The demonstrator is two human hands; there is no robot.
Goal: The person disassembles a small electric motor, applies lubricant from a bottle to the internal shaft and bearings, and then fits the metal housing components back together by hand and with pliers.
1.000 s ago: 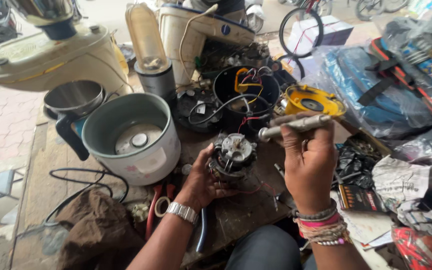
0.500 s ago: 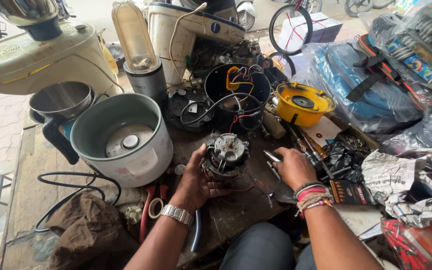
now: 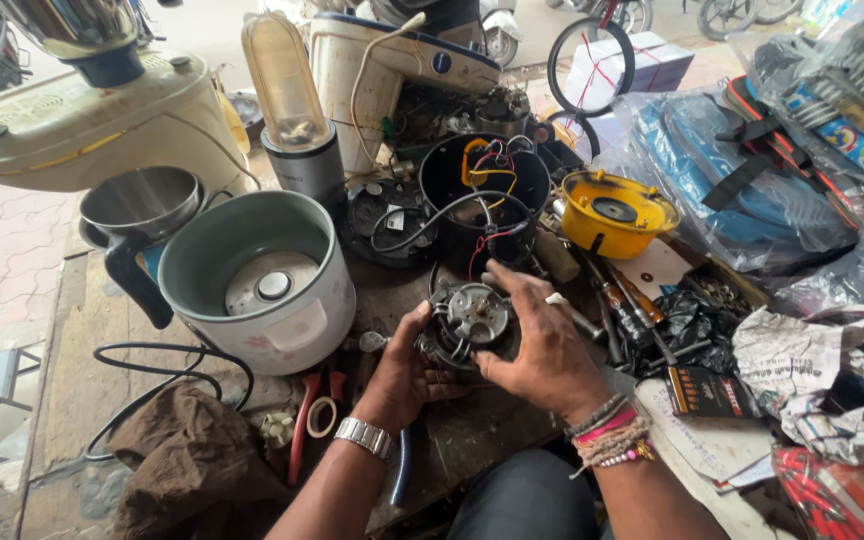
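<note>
Your left hand [image 3: 404, 365] cups the small electric motor [image 3: 464, 325] from its left side, fingers curled under and around the body with the thumb up against the near edge, while your right hand [image 3: 542, 345] wraps it from the right, fingers spread over the top rim and thumb pressed to the lower front. The motor sits between both palms, gripped on two sides, just above the worn wooden bench [image 3: 82, 390]. Just beyond your right fingertips stands a black open housing [image 3: 482, 190] with red, yellow and black wires spilling out, and further right of them a yellow plastic cap [image 3: 617, 212]. Left of your left fingers sits a pale grey-green cooker pot [image 3: 252, 280], with a steel jug [image 3: 142, 205] behind it and a clear blender jar [image 3: 287, 100] beyond that. Below your left wrist lie red-handled pliers [image 3: 302, 420] and a brown rag [image 3: 187, 465]. Screwdrivers [image 3: 622, 310] lie just right of your right hand, near crumpled newspaper [image 3: 812, 370]. The bench stands outdoors beside paving, with a bicycle wheel [image 3: 592, 65] behind. The motor is round and dark, with a shiny metal disc on top, a centre shaft, and copper windings showing at the sides.
</note>
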